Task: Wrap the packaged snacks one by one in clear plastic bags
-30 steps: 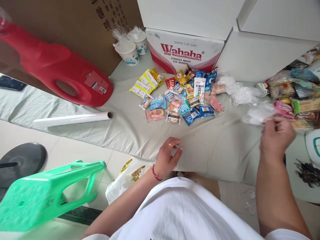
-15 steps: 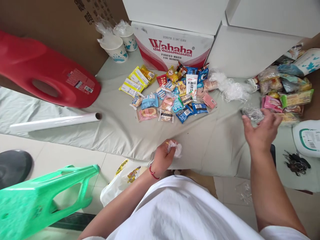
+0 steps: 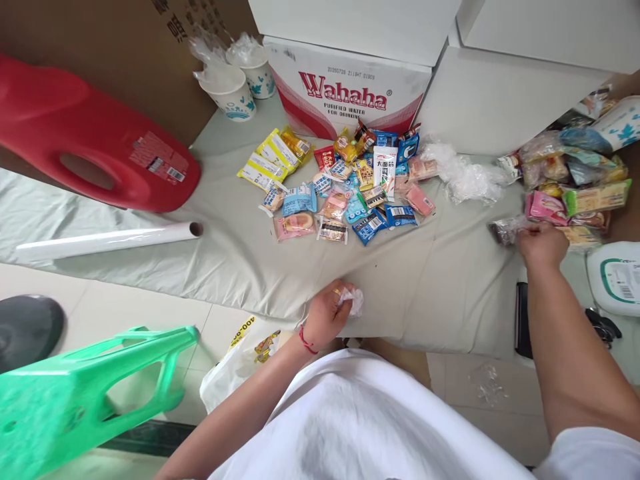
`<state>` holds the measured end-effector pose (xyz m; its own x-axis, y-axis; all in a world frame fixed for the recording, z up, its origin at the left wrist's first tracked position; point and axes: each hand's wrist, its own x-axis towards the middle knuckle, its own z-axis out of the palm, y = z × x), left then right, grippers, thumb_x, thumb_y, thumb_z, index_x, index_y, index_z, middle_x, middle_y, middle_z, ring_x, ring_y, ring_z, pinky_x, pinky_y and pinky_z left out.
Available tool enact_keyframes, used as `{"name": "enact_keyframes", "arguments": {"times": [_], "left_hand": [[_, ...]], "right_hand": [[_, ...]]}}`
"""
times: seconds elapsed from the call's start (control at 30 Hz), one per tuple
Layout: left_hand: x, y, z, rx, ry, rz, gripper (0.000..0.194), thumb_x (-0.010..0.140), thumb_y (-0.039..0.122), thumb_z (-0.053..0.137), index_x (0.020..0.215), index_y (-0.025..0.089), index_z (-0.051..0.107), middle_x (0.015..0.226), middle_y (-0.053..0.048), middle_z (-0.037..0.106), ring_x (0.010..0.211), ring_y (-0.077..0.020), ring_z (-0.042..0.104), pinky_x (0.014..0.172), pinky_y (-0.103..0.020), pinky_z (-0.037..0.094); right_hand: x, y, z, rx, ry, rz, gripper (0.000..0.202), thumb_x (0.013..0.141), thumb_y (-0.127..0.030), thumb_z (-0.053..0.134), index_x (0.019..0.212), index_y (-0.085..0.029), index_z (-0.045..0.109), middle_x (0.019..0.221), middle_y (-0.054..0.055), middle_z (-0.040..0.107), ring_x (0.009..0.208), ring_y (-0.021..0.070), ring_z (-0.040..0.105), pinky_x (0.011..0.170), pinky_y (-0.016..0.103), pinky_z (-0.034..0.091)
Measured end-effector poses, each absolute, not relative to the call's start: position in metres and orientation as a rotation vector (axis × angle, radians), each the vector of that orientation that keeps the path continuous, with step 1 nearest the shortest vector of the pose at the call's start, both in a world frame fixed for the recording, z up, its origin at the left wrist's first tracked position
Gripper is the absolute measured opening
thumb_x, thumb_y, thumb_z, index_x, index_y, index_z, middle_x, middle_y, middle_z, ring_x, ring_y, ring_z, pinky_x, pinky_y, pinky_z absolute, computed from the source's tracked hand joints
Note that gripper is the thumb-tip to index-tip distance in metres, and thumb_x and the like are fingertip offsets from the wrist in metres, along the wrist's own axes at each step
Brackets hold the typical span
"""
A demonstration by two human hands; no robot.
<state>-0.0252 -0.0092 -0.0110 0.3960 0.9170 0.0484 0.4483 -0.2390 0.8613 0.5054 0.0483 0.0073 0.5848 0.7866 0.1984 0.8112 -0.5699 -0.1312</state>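
Observation:
At the front edge of the cloth-covered table, my left hand (image 3: 327, 311) is closed around a crumpled, thin whitish plastic bag (image 3: 355, 302). My right hand (image 3: 543, 245) reaches far to the right, its fingers drawn together at the edge of a clear plastic bag (image 3: 509, 230) with something dark at its end. Its fingertips are partly hidden. Just beyond that hand lies a heap of wrapped snacks, among them a pink packet (image 3: 547, 208) and a green-edged packet (image 3: 597, 197). Mid-table, several small snack packets (image 3: 336, 202) are spread out.
Crumpled clear plastic (image 3: 473, 179) lies between the two snack groups. Behind stand a Wahaba-red carton (image 3: 345, 90) and paper cups (image 3: 233, 100). Left are a red jug (image 3: 100, 147), a white roll (image 3: 110, 241) and a green stool (image 3: 75, 393). A black phone-like object (image 3: 523, 320) lies right.
My right hand has moved slightly right and its spread fingers have closed at the clear plastic bag. The black object beside my forearm shows more. My left hand keeps its hold.

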Motion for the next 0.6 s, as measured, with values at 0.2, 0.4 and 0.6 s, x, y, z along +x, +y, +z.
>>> {"name": "enact_keyframes", "arguments": {"times": [0.2, 0.4, 0.6], "left_hand": [[-0.021, -0.012, -0.015, 1.951, 1.193, 0.753, 0.027, 0.088, 0.01, 0.047, 0.104, 0.021, 0.067, 0.095, -0.006, 0.073, 0.085, -0.0188, 0.071, 0.079, -0.031, 0.058], [-0.019, -0.016, -0.022, 2.027, 1.214, 0.755, 0.029, 0.088, 0.013, 0.049, 0.109, 0.02, 0.067, 0.096, -0.007, 0.071, 0.085, -0.0198, 0.071, 0.079, -0.033, 0.059], [-0.019, -0.017, -0.026, 2.066, 1.195, 0.782, 0.028, 0.089, 0.012, 0.049, 0.11, 0.019, 0.066, 0.097, -0.007, 0.071, 0.085, -0.0194, 0.07, 0.078, -0.032, 0.058]], "right_hand": [[0.519, 0.071, 0.031, -2.556, -2.002, 0.103, 0.07, 0.068, -0.003, 0.058, 0.135, -0.024, 0.066, 0.148, 0.015, 0.055, 0.113, 0.0237, 0.054, 0.087, 0.036, 0.036], [0.544, 0.09, 0.049, -2.704, -2.2, 0.378, 0.05, 0.066, -0.004, 0.066, 0.109, -0.024, 0.078, 0.122, 0.01, 0.066, 0.093, 0.0213, 0.055, 0.082, 0.037, 0.034], [0.533, 0.055, 0.059, -3.123, -1.739, -0.203, 0.057, 0.088, -0.045, 0.073, 0.131, -0.008, 0.067, 0.124, 0.027, 0.062, 0.104, 0.0336, 0.059, 0.076, 0.043, 0.032]]}}
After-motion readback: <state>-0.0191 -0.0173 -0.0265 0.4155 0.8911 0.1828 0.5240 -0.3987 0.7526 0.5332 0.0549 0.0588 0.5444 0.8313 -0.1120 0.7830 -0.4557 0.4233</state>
